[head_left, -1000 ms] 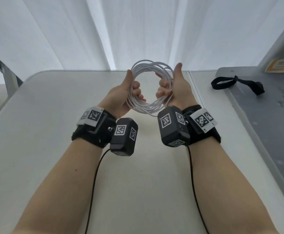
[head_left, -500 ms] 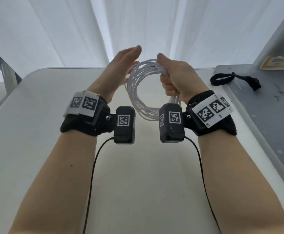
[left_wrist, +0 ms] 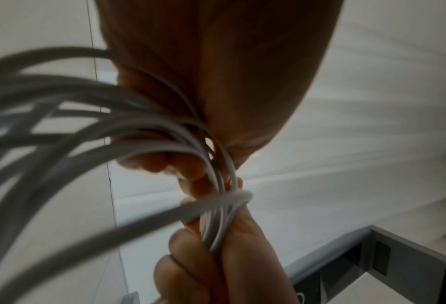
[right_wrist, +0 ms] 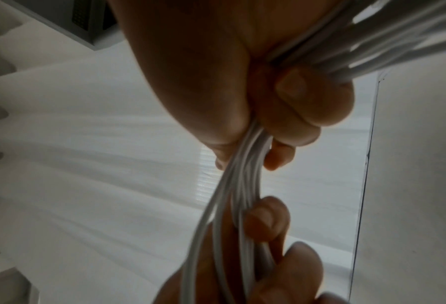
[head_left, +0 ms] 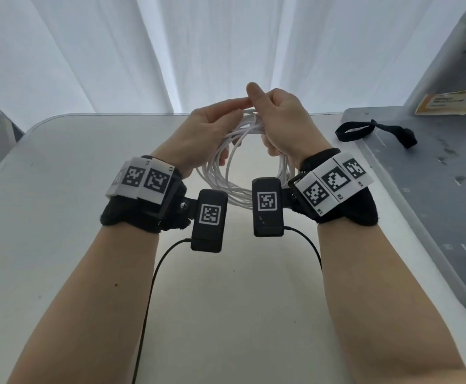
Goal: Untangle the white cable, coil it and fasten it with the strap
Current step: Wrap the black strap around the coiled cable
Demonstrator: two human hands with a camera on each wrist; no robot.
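The white cable (head_left: 226, 187) hangs as a coil of several loops above the table. My right hand (head_left: 267, 117) grips the top of the coil in a fist with the thumb up. My left hand (head_left: 226, 120) reaches in beside it, its index finger meeting the right thumb and its other fingers curled round the strands. In the left wrist view a white band (left_wrist: 224, 200) goes round the gathered strands just above the right hand (left_wrist: 229, 257). The right wrist view shows the bundle (right_wrist: 232, 185) running out of the fist. A black strap (head_left: 356, 130) lies on the grey surface.
The white table (head_left: 60, 189) lies under the hands. A grey board (head_left: 434, 203) overlaps its right side, with an orange label (head_left: 453, 102) at the back. White curtains hang behind. Black camera leads trail from both wrists.
One second ago both fists held the coil's sides. The left hand then let go and opened; now it has closed in on the coil's top beside the right hand.
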